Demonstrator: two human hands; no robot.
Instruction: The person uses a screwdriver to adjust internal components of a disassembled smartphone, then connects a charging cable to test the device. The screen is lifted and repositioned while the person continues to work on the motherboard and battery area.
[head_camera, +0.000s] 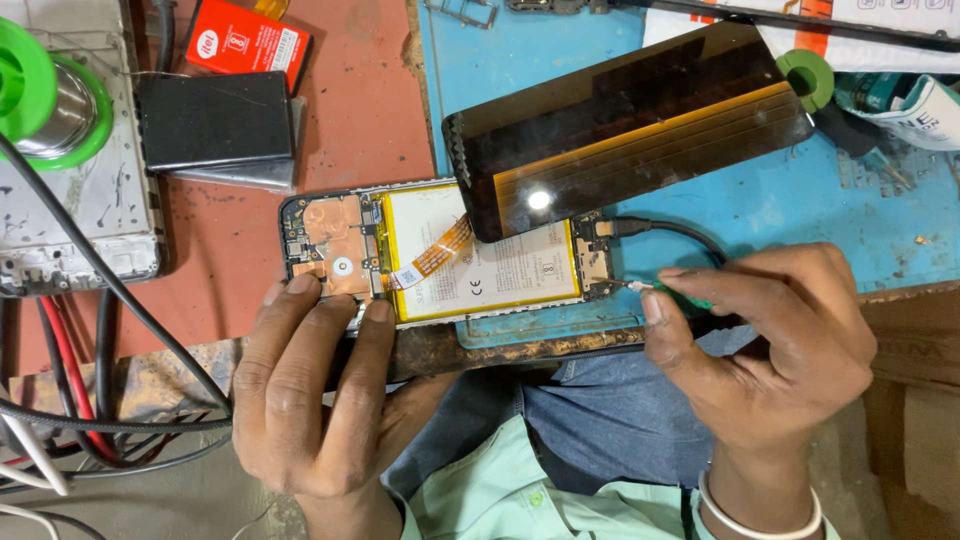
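In the head view, an opened phone (440, 255) is seen lying at the bench edge, partly on a blue mat (760, 210). The screen (630, 125) is already lifted off and is leaning up behind the body, joined to it only by an orange flex cable (440, 250). The battery (480, 265) and the board (335, 245) are exposed. The frame is pressed down by the left hand (315, 390), its fingers spread flat and gripping nothing. A green screwdriver (680, 295) is pinched in the closed right hand (770, 345), its tip set at the lower end of the phone. Judging by this, the opening is done, and work on the lower part seems to remain.

Phone-repair workshop — opened phone (440, 255), solder spool (40, 95)
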